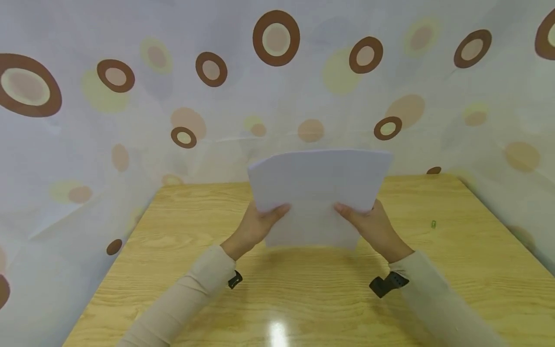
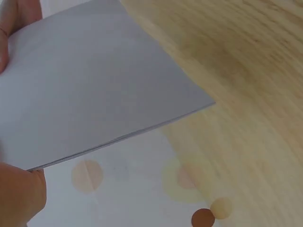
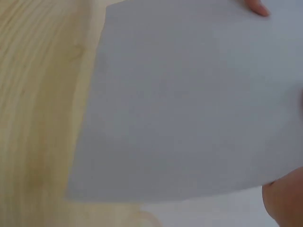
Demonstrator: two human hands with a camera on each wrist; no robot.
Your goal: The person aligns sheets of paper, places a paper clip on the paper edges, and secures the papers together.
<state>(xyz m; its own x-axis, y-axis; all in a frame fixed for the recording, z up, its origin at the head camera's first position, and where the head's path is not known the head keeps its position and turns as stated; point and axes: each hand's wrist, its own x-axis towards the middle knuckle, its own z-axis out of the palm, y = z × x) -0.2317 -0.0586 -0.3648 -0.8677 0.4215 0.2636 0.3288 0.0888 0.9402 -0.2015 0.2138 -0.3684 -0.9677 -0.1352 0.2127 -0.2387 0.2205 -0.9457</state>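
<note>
A stack of white paper sheets [image 1: 321, 183] is held up over the table, tilted, its upper edge slightly bowed. At its left side my left hand [image 1: 258, 224] grips it, thumb on the near face and fingers behind. My right hand [image 1: 373, 226] grips the opposite side the same way. In the left wrist view the stack's edge [image 2: 128, 137] shows several thin layers, with part of the left hand [image 2: 21, 194] at the lower left corner. The right wrist view shows the blank face of the paper [image 3: 184, 104] and part of the right hand [image 3: 286, 198].
A small green paper clip [image 1: 433, 224] lies on the wooden table [image 1: 195, 217], right of the paper. A white cloth with brown and pastel circles [image 1: 243, 106] hangs behind and along both sides. Each wrist wears a black band [image 1: 389, 284].
</note>
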